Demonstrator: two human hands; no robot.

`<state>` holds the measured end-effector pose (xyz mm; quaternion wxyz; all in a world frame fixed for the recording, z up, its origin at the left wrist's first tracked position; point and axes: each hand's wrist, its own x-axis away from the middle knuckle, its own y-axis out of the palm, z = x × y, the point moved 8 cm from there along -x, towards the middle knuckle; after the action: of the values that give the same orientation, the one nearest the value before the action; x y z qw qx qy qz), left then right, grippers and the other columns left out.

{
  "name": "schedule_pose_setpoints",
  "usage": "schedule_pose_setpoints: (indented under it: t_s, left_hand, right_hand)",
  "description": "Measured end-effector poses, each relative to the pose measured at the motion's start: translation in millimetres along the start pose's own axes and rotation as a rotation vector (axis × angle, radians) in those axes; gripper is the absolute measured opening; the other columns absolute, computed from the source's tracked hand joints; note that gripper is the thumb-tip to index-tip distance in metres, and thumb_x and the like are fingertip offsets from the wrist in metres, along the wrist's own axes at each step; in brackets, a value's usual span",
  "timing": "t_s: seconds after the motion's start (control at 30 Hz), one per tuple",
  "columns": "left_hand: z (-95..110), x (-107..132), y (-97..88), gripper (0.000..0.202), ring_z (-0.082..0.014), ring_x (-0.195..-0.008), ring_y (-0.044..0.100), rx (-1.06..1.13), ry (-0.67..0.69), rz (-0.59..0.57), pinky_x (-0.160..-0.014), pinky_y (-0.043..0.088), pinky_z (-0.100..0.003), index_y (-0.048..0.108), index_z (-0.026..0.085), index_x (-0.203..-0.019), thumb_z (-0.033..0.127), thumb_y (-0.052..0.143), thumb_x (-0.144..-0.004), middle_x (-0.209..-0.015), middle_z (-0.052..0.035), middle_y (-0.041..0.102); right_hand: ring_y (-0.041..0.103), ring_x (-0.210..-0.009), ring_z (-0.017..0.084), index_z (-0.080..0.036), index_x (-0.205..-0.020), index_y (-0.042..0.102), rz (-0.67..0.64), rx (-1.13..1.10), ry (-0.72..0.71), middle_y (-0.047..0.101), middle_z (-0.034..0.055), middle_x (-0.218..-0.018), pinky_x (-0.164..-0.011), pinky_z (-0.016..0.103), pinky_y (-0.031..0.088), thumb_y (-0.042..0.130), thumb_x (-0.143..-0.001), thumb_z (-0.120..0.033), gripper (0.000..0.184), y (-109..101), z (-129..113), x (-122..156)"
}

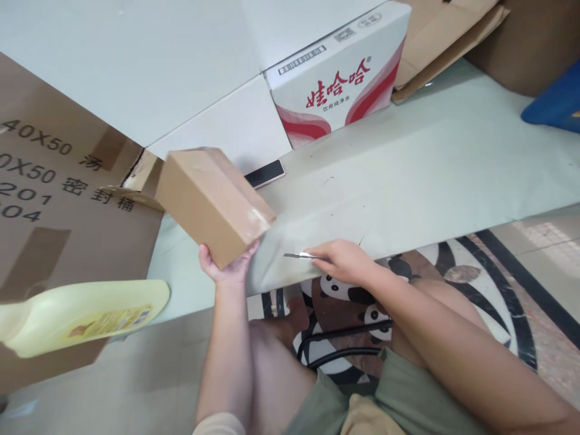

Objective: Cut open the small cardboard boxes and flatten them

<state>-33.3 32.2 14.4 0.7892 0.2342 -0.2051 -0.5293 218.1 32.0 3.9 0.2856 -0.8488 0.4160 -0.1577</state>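
Observation:
A brown cardboard box (203, 208), taped along its top seam, is tilted above the pale table. My left hand (229, 266) grips it from beneath at its near end, thumb on one side and the other fingers partly hidden behind it. To the right, my right hand (338, 260) is closed round a utility knife (296, 255), whose thin blade points left toward the box. A gap separates blade and box. Behind the box lies a dark-screened phone (266, 174), partly covered by it.
A white and red drinking-water carton (339, 84) stands at the back against white panels. A pale yellow bottle (90, 314) is at the left, by a large printed cardboard box (58, 181). Flattened cardboard (444, 42) and a blue object (555, 103) are at the right.

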Motion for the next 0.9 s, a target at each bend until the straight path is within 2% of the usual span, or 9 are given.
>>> schedule_pose_setpoints:
  t_s: [0.07, 0.27, 0.4, 0.5, 0.57, 0.67, 0.77, 0.83, 0.9]
  left_hand:
    - [-2, -1, -0.5, 0.060, -0.0312, -0.105, 0.065, 0.045, -0.051, -0.008, -0.074, 0.059, -0.043, 0.067, 0.026, -0.113, 0.064, 0.071, -0.066, -0.117, -0.0096, 0.070]
    - [-24, 2, -5.0, 0.056, -0.0306, -0.103, 0.066, 0.083, -0.263, 0.012, -0.078, 0.059, -0.047, 0.066, 0.022, -0.113, 0.064, 0.061, -0.076, -0.112, -0.0122, 0.070]
    - [-51, 10, -4.6, 0.056, -0.0339, -0.100, 0.068, 0.029, -0.538, -0.020, -0.069, 0.059, -0.043, 0.065, 0.017, -0.113, 0.060, 0.058, -0.078, -0.113, -0.0183, 0.070]
    - [-64, 10, -12.8, 0.037, -0.0245, -0.074, 0.069, -0.122, -0.592, 0.025, -0.056, 0.055, -0.032, 0.067, 0.017, -0.103, 0.044, 0.065, -0.078, -0.092, -0.0129, 0.072]
    - [-54, 4, -25.1, 0.025, -0.0176, -0.065, 0.065, -0.264, -0.399, 0.163, -0.052, 0.049, -0.025, 0.068, 0.018, -0.095, 0.035, 0.069, -0.077, -0.085, -0.0079, 0.071]
    - [-12, 6, -27.1, 0.031, -0.0195, -0.092, 0.068, -0.383, 0.154, 0.271, -0.069, 0.053, -0.025, 0.068, 0.021, -0.099, 0.042, 0.072, -0.077, -0.109, -0.0074, 0.070]
    - [7, 21, 0.3, 0.064, -0.0269, -0.124, 0.058, -0.496, 0.483, -0.007, -0.100, 0.049, -0.034, 0.066, 0.025, -0.119, 0.061, 0.078, -0.067, -0.132, -0.0083, 0.061]
    - [4, 30, 12.8, 0.083, -0.0288, -0.129, 0.054, -0.618, 0.533, -0.154, -0.107, 0.043, -0.036, 0.059, 0.027, -0.132, 0.058, 0.085, -0.060, -0.137, -0.0089, 0.057]
    - [0, 32, 12.8, 0.086, -0.0287, -0.128, 0.054, -0.705, 0.527, -0.164, -0.108, 0.042, -0.037, 0.053, 0.028, -0.138, 0.049, 0.088, -0.061, -0.139, -0.0088, 0.054]
  right_hand:
    - [0.072, -0.089, 0.024, -0.032, -0.116, 0.075, 0.020, -0.024, 0.035, 0.079, 0.0034, -0.101, -0.072, 0.032, 0.051, 0.057, -0.091, -0.027, 0.032, 0, 4, 1]
    - [0.067, -0.101, 0.034, -0.021, -0.137, 0.062, 0.360, 0.128, 0.188, 0.071, 0.0148, -0.119, -0.085, 0.049, 0.054, 0.051, -0.091, -0.029, 0.048, -24, 29, -3]
    - [0.057, -0.123, 0.036, -0.019, -0.136, 0.059, 0.451, 0.073, 0.018, 0.063, 0.0175, -0.132, -0.103, 0.058, 0.046, 0.052, -0.092, -0.034, 0.047, -26, 16, -5]
    - [0.053, -0.132, 0.030, -0.024, -0.148, 0.042, 0.448, -0.146, -0.175, 0.055, 0.0138, -0.144, -0.110, 0.053, 0.044, 0.049, -0.095, -0.037, 0.056, -24, -2, -2]
    - [0.048, -0.137, 0.029, -0.026, -0.153, 0.033, 0.459, -0.217, -0.238, 0.049, 0.0137, -0.150, -0.113, 0.053, 0.042, 0.050, -0.095, -0.038, 0.062, -24, -8, 0]
    - [0.044, -0.141, 0.029, -0.026, -0.153, 0.033, 0.460, -0.229, -0.255, 0.045, 0.0145, -0.153, -0.115, 0.053, 0.040, 0.053, -0.095, -0.038, 0.063, -24, -10, 1]
    - [0.042, -0.143, 0.030, -0.028, -0.151, 0.039, 0.387, -0.184, -0.246, 0.044, 0.0134, -0.154, -0.117, 0.055, 0.038, 0.054, -0.095, -0.038, 0.059, -17, -12, -2]
    - [0.043, -0.143, 0.031, -0.026, -0.150, 0.042, 0.313, -0.150, -0.247, 0.044, 0.0147, -0.154, -0.116, 0.055, 0.039, 0.055, -0.094, -0.039, 0.059, -11, -14, -4]
    - [0.045, -0.142, 0.032, -0.024, -0.149, 0.044, 0.260, -0.123, -0.249, 0.044, 0.0168, -0.154, -0.114, 0.055, 0.040, 0.055, -0.094, -0.039, 0.058, -5, -15, -5]
